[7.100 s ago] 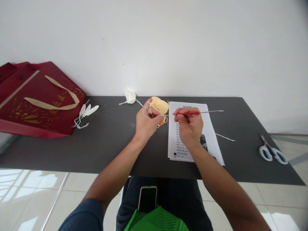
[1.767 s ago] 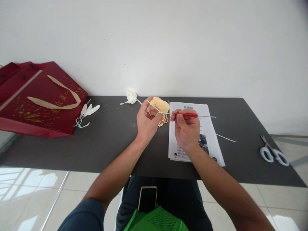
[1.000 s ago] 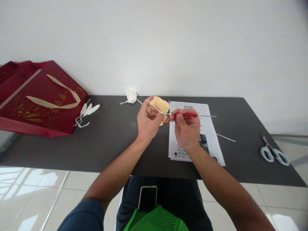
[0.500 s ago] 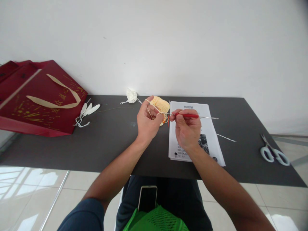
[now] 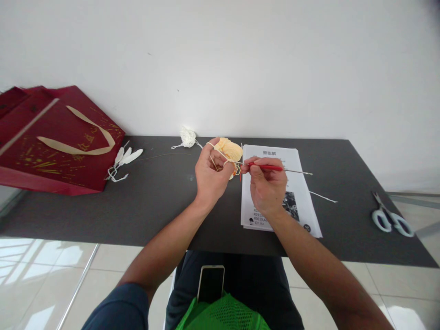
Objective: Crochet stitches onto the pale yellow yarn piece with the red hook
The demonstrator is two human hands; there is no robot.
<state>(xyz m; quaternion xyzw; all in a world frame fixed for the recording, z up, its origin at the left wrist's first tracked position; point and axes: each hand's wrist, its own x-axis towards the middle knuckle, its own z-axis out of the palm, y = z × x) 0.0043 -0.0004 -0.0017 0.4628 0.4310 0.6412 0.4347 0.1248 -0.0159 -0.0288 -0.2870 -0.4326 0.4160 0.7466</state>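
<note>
My right hand (image 5: 268, 183) grips a crochet hook (image 5: 273, 167) by its red handle, one metal end pointing left and the other sticking out to the right. The left end reaches the fingertips of my left hand (image 5: 213, 172). That hand is closed in a pinch, with pale yellow yarn (image 5: 220, 152) running over its raised index finger. What the pinch holds at the hook's tip is mostly hidden by the fingers. Just behind lies a pale yellow ball of yarn (image 5: 230, 149), with an orange bit (image 5: 234, 172) below it.
Printed sheets (image 5: 271, 151) lie under my right hand. White scissors (image 5: 392, 220) rest at the table's right end. A dark red paper bag (image 5: 65, 137), white crocheted pieces (image 5: 127, 156) and a white yarn ball (image 5: 188, 136) are on the left. A phone (image 5: 211, 283) is on my lap.
The crochet hook has tilted slightly, its right end dipping a little lower. My right fingers have shifted marginally left; my left hand stays almost in place.
</note>
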